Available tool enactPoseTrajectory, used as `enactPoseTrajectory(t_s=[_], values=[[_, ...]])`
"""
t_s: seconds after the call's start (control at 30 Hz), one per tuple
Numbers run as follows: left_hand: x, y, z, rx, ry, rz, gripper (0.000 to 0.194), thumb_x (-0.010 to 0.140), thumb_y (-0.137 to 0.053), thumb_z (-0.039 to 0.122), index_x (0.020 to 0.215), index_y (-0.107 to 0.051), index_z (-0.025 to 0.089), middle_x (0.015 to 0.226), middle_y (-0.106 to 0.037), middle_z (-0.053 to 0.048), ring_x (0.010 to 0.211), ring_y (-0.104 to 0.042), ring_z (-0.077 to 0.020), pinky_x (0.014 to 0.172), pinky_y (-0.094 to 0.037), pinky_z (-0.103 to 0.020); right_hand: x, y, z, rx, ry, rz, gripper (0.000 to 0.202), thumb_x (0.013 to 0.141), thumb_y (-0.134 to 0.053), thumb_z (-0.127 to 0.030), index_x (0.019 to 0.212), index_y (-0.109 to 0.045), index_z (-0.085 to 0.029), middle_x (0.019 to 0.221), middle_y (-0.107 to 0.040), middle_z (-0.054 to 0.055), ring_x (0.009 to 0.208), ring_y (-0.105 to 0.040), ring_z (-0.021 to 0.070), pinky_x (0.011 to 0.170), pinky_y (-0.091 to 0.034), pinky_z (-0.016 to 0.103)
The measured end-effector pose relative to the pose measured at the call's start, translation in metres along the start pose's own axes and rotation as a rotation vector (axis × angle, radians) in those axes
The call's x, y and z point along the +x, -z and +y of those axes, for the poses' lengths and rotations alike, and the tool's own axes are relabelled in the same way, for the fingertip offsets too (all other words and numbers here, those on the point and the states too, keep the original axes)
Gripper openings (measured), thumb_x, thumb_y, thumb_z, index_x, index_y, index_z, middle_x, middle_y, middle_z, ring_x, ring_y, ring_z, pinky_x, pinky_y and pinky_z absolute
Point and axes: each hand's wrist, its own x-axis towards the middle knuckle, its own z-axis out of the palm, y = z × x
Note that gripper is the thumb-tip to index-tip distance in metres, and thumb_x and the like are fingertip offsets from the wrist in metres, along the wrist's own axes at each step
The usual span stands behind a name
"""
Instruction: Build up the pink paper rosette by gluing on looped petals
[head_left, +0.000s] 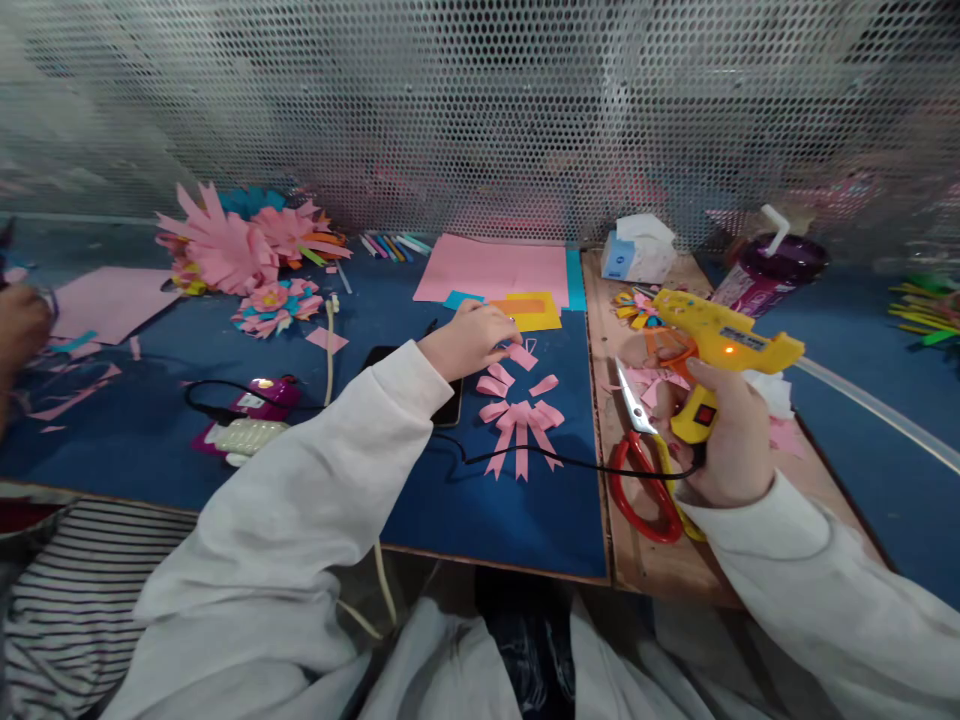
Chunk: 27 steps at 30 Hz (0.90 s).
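Note:
My right hand (739,440) is wrapped round the handle of a yellow hot glue gun (720,335), whose small orange light glows. Its nozzle points left, above the wooden board. Over the blue table, the fingers of my left hand (474,340) pinch a small pink paper piece (523,356). Just below that hand lie looped pink paper petals (495,381) and a pink paper bow with cut tails (521,430), set out in a ring. Under my right hand rest red-handled scissors (637,500), blades apart, partly covering something with yellow handles.
A black cord (540,462) crosses the bow towards the glue gun. Behind are pink paper sheets (491,268), a tissue box (637,250) and a purple cup (772,265). Paper flowers (232,245) and a power strip (247,437) are left. Another person's hand (22,325) shows far left.

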Motion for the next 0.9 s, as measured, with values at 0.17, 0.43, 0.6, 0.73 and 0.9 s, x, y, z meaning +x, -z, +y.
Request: enactPoseTrajectory(t_s=[0.17, 0.43, 0.6, 0.73, 0.9], values=[[-0.014, 0.002, -0.001, 0.013, 0.028, 0.024, 0.016, 0.085, -0.054, 0.022, 0.095, -0.064, 0.016, 0.105, -0.067, -0.008, 0.111, -0.055, -0.0230, 0.091, -0.037, -0.038, -0.003, 0.001, 0.004, -0.092, -0.076, -0.056, 0.014, 0.072, -0.061, -0.031, 0.076, -0.061, -0.018, 0.043, -0.050, -0.003, 0.030, -0.041, 0.0092, 0.025, -0.022, 0.019], [-0.031, 0.000, -0.004, 0.087, -0.064, 0.058, 0.017, 0.085, -0.054, 0.026, 0.094, -0.065, 0.017, 0.096, -0.069, -0.008, 0.095, -0.060, -0.0210, 0.090, -0.042, -0.038, -0.012, 0.008, 0.017, -0.352, -0.195, -0.326, 0.028, 0.078, -0.058, -0.044, 0.071, -0.061, -0.017, 0.038, -0.051, -0.002, 0.033, -0.048, 0.0119, 0.031, -0.034, 0.021], [-0.037, -0.001, 0.014, 0.149, -0.149, 0.246, 0.017, 0.086, -0.052, 0.026, 0.095, -0.064, 0.017, 0.093, -0.069, -0.006, 0.097, -0.060, -0.0209, 0.090, -0.044, -0.040, -0.015, 0.012, 0.021, -0.523, -0.138, -0.371, 0.031, 0.076, -0.060, -0.047, 0.080, -0.064, -0.016, 0.039, -0.052, -0.002, 0.030, -0.046, 0.0121, 0.030, -0.035, 0.022], [-0.038, 0.003, 0.029, 0.153, -0.230, 0.401, 0.017, 0.088, -0.049, 0.023, 0.093, -0.063, 0.014, 0.087, -0.068, -0.007, 0.087, -0.062, -0.0185, 0.083, -0.050, -0.036, -0.017, 0.018, 0.024, -0.573, -0.007, -0.387, 0.025, 0.079, -0.059, -0.042, 0.081, -0.064, -0.017, 0.042, -0.053, -0.002, 0.033, -0.047, 0.0116, 0.032, -0.036, 0.022], [-0.041, 0.010, 0.040, 0.129, -0.203, 0.423, 0.017, 0.088, -0.051, 0.024, 0.093, -0.063, 0.013, 0.088, -0.068, -0.008, 0.086, -0.063, -0.0169, 0.083, -0.052, -0.034, -0.020, 0.014, 0.021, -0.618, 0.122, -0.358, 0.019, 0.078, -0.059, -0.040, 0.076, -0.063, -0.021, 0.051, -0.056, -0.001, 0.047, -0.055, 0.0140, 0.041, -0.044, 0.023]])
